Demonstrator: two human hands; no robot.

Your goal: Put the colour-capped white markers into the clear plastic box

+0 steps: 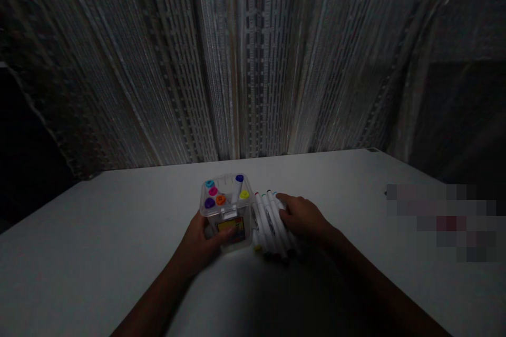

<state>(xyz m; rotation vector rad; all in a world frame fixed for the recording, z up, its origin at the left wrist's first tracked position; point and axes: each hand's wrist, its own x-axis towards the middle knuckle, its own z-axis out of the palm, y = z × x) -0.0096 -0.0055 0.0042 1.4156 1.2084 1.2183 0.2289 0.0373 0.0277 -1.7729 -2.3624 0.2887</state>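
Observation:
A clear plastic box point(245, 231) with a front latch and a coloured label stands on the white table. My left hand point(205, 242) is closed around its left side, thumb across the front. Several markers stand inside, their caps blue, pink, purple, orange and yellow. A dark-blue-capped marker point(237, 189) leans higher than the others. Just right of the box, several white markers point(269, 224) lie side by side on the table. At the right end of this row, my right hand point(304, 216) is closed on a marker with a light blue end point(275, 194); its fingers partly cover it.
The white table point(118, 221) reaches back to a striped, sheer curtain point(253, 63). A blurred, pixelated patch point(446, 221) covers something at the right. A small dark object point(386, 192) lies near that patch. The scene is dim.

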